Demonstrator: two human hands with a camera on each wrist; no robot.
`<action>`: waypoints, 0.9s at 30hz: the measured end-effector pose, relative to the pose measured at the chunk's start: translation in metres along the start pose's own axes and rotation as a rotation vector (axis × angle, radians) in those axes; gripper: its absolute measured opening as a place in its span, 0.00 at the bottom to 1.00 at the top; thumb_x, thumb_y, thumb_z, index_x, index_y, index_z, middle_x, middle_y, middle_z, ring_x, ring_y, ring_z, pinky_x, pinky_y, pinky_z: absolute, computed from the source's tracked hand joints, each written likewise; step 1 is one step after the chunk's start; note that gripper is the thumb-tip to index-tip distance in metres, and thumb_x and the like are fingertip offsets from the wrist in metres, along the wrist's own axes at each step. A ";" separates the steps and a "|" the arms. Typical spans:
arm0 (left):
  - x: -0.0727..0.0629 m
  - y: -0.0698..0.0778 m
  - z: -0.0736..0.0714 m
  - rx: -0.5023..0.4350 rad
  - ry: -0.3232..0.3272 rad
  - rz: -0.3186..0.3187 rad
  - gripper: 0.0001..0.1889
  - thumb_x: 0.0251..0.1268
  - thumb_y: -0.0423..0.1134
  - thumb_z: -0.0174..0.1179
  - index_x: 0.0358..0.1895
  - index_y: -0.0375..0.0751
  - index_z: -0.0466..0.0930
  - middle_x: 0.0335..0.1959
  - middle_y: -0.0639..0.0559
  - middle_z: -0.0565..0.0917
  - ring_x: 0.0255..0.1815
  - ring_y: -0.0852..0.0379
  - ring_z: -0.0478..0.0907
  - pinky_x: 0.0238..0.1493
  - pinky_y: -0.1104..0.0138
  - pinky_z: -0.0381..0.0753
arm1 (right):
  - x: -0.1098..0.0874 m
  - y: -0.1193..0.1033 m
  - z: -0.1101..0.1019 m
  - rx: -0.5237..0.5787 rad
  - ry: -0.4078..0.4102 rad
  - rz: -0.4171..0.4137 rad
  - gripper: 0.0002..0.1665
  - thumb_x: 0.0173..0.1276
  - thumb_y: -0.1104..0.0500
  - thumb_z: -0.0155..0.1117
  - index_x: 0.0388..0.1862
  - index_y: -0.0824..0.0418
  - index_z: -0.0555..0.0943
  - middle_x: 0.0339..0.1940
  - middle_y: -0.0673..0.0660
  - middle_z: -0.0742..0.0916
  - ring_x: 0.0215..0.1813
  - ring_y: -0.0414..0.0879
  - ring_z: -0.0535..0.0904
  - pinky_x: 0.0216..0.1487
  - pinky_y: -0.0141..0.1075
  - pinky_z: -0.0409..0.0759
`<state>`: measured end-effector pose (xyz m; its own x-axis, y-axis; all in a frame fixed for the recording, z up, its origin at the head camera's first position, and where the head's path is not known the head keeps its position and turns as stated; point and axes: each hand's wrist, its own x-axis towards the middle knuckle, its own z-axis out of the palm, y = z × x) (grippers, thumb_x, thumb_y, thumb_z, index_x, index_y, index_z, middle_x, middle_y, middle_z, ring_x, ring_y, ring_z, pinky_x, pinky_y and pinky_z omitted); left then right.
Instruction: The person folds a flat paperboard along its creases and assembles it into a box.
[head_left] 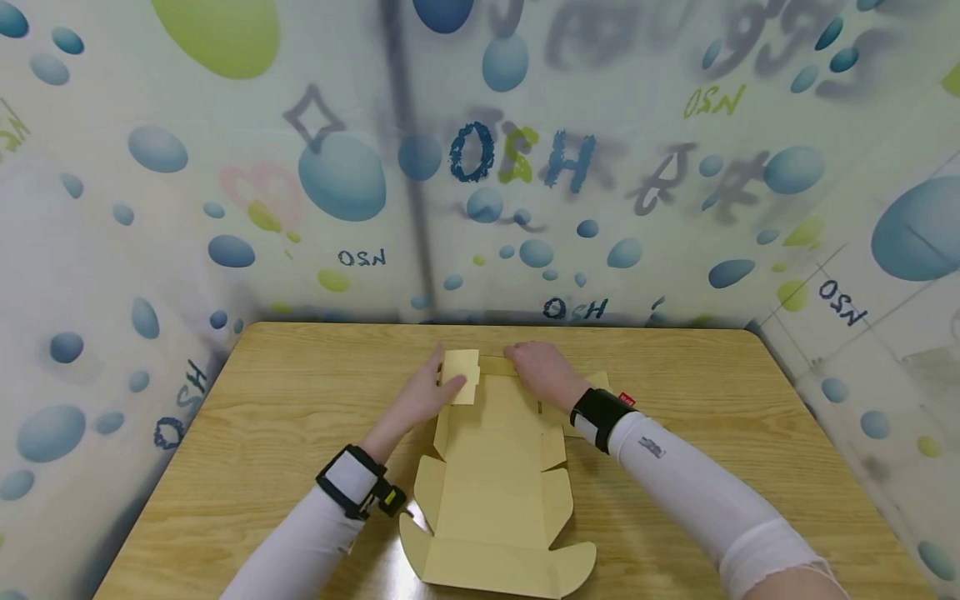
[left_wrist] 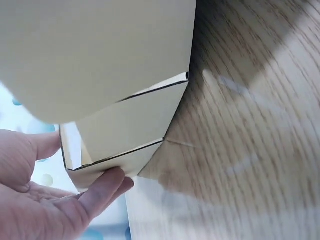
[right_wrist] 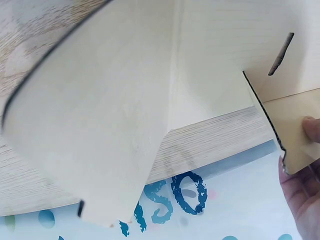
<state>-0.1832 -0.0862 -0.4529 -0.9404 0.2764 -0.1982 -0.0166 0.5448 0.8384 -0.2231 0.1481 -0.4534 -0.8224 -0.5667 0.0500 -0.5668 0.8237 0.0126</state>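
A partly folded cardboard box (head_left: 491, 467) lies on the table, its inside facing up and its near flaps spread outward. At its far left corner my left hand (head_left: 420, 392) pinches a raised flap (head_left: 462, 375), thumb on the face towards me. The left wrist view shows that left hand (left_wrist: 60, 200) with thumb and fingers on opposite sides of a folded edge. At the far right corner my right hand (head_left: 543, 371) holds the far panel. In the right wrist view the right hand (right_wrist: 302, 200) grips a folded panel (right_wrist: 285, 130), near a slot (right_wrist: 281, 54).
The wooden table (head_left: 300, 400) extends around the box, with its far edge close beyond both hands. Behind it stands a wall (head_left: 360, 283) with printed bubbles and letters. A wide side flap (right_wrist: 100, 110) stands beside the right hand.
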 end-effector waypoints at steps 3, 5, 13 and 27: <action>0.001 -0.001 0.002 0.023 0.017 -0.003 0.41 0.82 0.44 0.56 0.84 0.28 0.45 0.81 0.27 0.65 0.77 0.31 0.71 0.71 0.44 0.80 | 0.000 0.000 -0.001 0.004 -0.005 -0.007 0.12 0.78 0.72 0.56 0.49 0.65 0.86 0.38 0.63 0.92 0.40 0.57 0.89 0.44 0.47 0.89; 0.003 -0.001 0.003 0.035 0.025 -0.005 0.40 0.80 0.42 0.59 0.84 0.28 0.50 0.77 0.28 0.70 0.74 0.32 0.75 0.67 0.46 0.83 | -0.001 0.000 -0.001 0.007 -0.008 -0.007 0.12 0.78 0.72 0.56 0.51 0.66 0.86 0.39 0.63 0.92 0.40 0.57 0.89 0.45 0.47 0.89; 0.011 0.000 0.006 0.088 0.041 -0.017 0.35 0.75 0.38 0.63 0.79 0.28 0.61 0.69 0.30 0.79 0.67 0.35 0.81 0.59 0.51 0.88 | 0.002 0.001 0.004 -0.002 -0.017 0.004 0.13 0.79 0.71 0.55 0.52 0.65 0.85 0.41 0.62 0.92 0.42 0.56 0.89 0.46 0.47 0.89; 0.033 -0.002 0.015 0.248 -0.040 -0.111 0.31 0.71 0.27 0.52 0.76 0.19 0.61 0.73 0.24 0.70 0.52 0.41 0.74 0.45 0.58 0.75 | 0.001 -0.001 -0.002 0.001 -0.037 0.014 0.14 0.79 0.72 0.54 0.53 0.65 0.85 0.42 0.63 0.92 0.43 0.56 0.89 0.47 0.46 0.90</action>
<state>-0.2091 -0.0664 -0.4683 -0.9231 0.2330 -0.3058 -0.0301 0.7492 0.6616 -0.2235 0.1467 -0.4516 -0.8313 -0.5557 0.0133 -0.5555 0.8314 0.0112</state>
